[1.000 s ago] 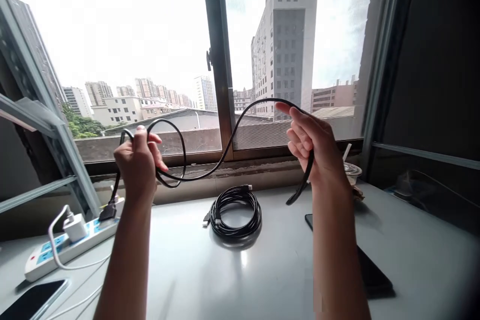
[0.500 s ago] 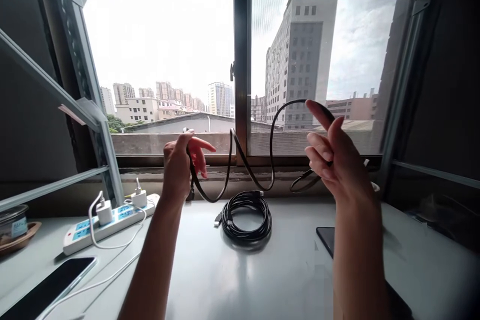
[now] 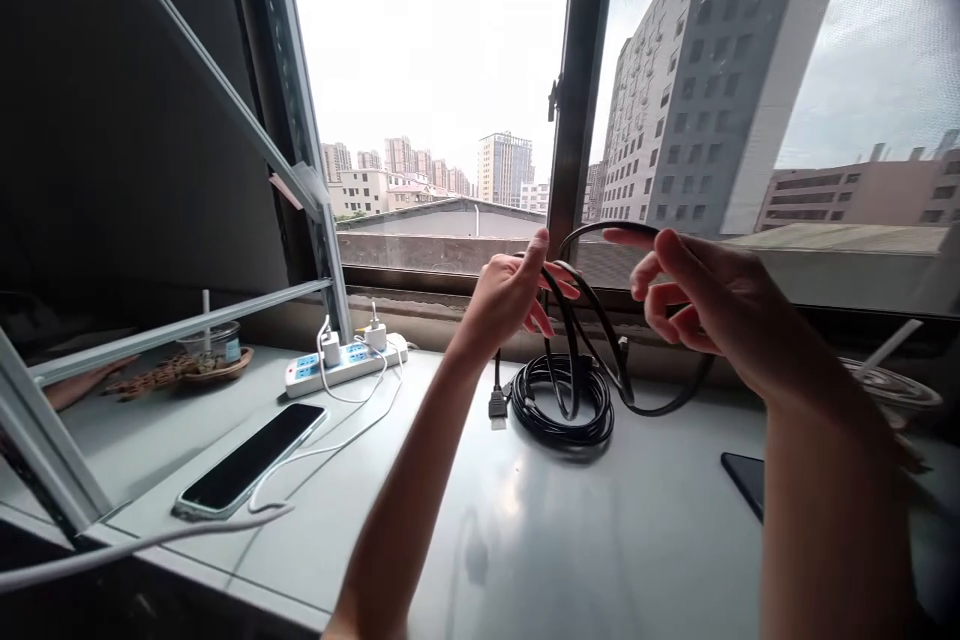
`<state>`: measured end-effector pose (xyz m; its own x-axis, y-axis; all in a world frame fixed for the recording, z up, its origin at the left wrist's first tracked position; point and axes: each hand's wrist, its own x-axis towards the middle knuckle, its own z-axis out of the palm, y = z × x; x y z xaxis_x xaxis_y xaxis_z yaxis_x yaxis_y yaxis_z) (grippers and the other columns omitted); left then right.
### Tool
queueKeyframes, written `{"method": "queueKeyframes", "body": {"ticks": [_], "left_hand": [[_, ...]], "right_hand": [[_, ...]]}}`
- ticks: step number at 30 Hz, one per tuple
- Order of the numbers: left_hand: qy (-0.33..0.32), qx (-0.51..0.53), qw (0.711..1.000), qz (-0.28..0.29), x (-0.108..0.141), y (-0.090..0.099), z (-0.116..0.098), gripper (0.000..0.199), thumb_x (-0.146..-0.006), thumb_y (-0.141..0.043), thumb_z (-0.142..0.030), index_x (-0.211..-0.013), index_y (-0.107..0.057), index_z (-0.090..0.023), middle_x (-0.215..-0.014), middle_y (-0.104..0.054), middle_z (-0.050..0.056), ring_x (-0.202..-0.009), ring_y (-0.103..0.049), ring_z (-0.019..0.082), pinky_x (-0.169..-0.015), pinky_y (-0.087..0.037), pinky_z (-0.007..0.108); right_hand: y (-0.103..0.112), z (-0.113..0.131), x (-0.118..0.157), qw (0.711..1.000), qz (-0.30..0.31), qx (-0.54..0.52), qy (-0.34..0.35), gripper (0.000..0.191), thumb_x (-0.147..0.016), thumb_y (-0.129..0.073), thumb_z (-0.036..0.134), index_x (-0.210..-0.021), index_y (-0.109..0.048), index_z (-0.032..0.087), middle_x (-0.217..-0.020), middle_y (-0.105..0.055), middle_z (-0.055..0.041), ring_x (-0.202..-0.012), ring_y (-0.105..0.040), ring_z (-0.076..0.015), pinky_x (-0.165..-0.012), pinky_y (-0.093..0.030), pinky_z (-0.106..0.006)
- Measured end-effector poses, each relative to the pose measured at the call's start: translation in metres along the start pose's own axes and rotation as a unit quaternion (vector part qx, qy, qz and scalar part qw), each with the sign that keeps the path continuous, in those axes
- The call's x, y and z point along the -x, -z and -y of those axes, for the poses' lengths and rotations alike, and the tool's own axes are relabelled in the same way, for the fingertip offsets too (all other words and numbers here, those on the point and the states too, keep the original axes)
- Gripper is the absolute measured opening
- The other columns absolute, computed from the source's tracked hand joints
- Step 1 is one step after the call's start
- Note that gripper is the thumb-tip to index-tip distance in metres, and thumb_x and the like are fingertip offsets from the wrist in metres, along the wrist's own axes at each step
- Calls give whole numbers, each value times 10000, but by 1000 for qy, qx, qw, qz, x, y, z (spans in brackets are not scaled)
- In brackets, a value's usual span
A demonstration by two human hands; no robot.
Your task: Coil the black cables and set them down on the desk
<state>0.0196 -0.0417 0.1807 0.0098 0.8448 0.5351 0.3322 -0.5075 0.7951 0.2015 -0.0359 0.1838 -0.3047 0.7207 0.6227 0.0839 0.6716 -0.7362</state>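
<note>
My left hand [image 3: 514, 290] holds a black cable [image 3: 616, 375] above the table, thumb up, with loops hanging from its fingers. One cable end, a plug [image 3: 498, 404], dangles below that hand. To the right, my right hand [image 3: 701, 295] pinches another stretch of the same cable between thumb and index finger, its other fingers curled. The cable arches between both hands and sags beneath the right one. Behind and below the hanging loops lies a coiled black cable [image 3: 559, 430] on the white table [image 3: 555, 540].
A white power strip [image 3: 349, 365] with two chargers stands at the left back, a phone [image 3: 251, 460] before it. A dark device [image 3: 744, 480] lies partly behind my right arm. A lidded cup [image 3: 889, 385] is at the right. Metal shelf posts frame the window.
The view has turned to the right and tilted. My hands have come closer together, and the cable between them has gone from wide waves to bunched loops near my left hand.
</note>
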Motion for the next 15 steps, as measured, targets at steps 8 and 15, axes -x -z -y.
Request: {"method": "queueKeyframes", "body": {"ticks": [8,15], "left_hand": [[-22,-65,997,18,3,-18,7,685,-886,-282,-627,-622,-706,-157,-387,-530,28,-406,-524,107,-493,-439,245],[-22,-27,998,58,1,-10,5,649,-877,-320,-620,-737,-735,-142,-429,-579,44,-389,-550,119,-428,-414,239]], "right_hand": [[-20,-9,-1,976,108,160,98,326,-757,-651,505,-871,-645,200,-617,-515,6,-521,-438,-102,-468,-364,-244],[-17,-3,7,972,65,203,101,538,-790,-633,364,-1298,-528,222,-604,-531,22,-486,-448,-111,-445,-371,-257]]}}
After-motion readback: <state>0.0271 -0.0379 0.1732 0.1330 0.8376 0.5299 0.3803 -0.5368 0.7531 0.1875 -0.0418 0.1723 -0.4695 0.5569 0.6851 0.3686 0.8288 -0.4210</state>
